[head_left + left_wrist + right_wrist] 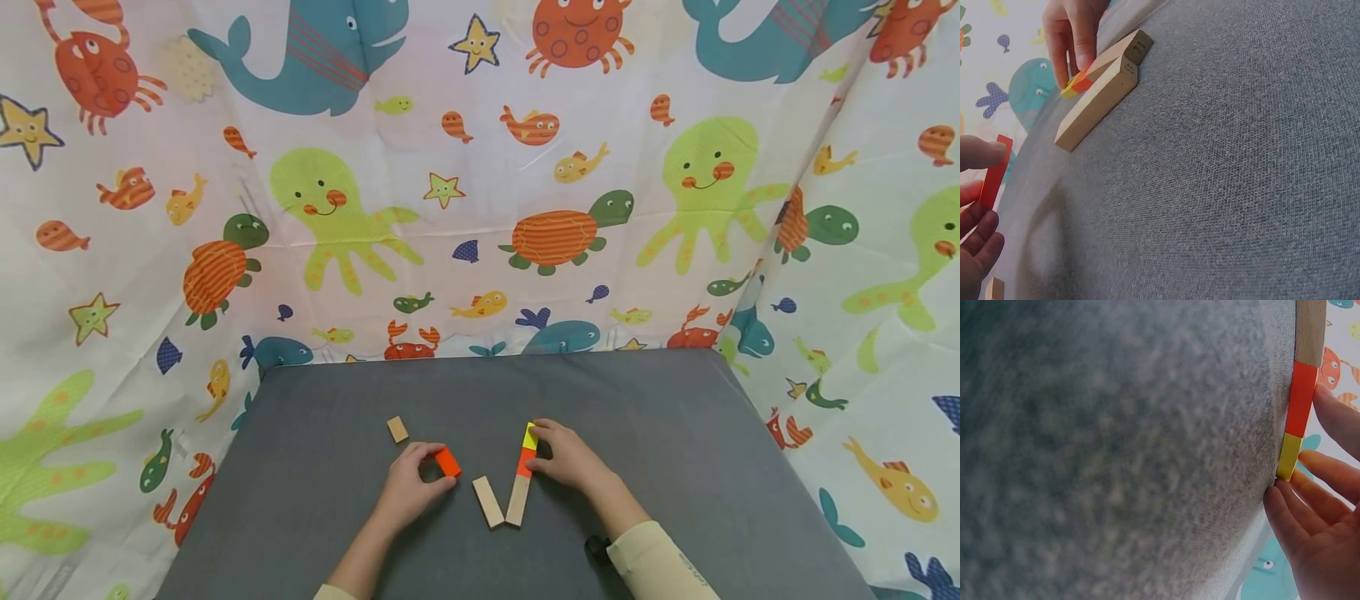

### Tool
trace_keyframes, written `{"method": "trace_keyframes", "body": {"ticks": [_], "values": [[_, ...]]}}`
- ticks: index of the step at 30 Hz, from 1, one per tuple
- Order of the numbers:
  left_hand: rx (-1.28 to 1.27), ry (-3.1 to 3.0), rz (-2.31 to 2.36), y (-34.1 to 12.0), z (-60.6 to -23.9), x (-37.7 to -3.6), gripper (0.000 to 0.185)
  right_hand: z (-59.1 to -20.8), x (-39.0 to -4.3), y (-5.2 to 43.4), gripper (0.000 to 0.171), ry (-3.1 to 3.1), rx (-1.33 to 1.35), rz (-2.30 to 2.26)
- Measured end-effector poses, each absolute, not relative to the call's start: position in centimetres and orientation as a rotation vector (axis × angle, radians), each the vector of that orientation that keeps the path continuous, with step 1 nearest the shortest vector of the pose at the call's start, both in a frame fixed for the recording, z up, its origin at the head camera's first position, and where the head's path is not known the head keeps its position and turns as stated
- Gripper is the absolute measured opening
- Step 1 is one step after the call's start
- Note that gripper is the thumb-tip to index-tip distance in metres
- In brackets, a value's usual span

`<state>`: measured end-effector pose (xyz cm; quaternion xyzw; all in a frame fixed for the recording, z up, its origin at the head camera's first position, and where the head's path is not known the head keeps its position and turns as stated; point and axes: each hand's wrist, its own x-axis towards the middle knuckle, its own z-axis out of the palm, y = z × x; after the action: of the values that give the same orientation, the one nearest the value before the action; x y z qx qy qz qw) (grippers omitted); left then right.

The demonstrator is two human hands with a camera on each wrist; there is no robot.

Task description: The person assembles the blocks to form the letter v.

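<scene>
My left hand (405,486) pinches a red-orange block (447,462) between thumb and fingers; the left wrist view shows it held edge-on above the cloth. On the right, my right hand (573,460) touches a row of blocks from its right side. That row runs from a yellow block (530,437) at the far end, through an orange block (527,462), to a plain wooden block (517,502) nearest me. In the right wrist view, the thumb meets the orange block and the other fingertips lie along the yellow block (1289,457) and its end.
A second long wooden block (488,502) slants beside the row, their near ends close together in a V. Behind my left hand lies a short wooden block (397,429). Grey cloth (637,400) covers the table; a sea-animal curtain (465,217) hangs behind it.
</scene>
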<state>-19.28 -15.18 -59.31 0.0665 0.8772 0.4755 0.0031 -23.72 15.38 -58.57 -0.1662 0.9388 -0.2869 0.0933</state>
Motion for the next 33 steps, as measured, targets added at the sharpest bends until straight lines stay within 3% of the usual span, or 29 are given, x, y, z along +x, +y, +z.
{"method": "trace_keyframes", "body": {"ticks": [14,33], "values": [[0.279,2.729,1.422,-13.8,-59.4,-20.0,0.050,-58.6,-23.6,15.6,0.064,2.773,-0.483,-0.844],[0.187,2.759,1.430,-12.2,-59.7,-20.9,0.052,-58.7,-23.6,15.4,0.063,2.797,-0.505,-0.844]]}}
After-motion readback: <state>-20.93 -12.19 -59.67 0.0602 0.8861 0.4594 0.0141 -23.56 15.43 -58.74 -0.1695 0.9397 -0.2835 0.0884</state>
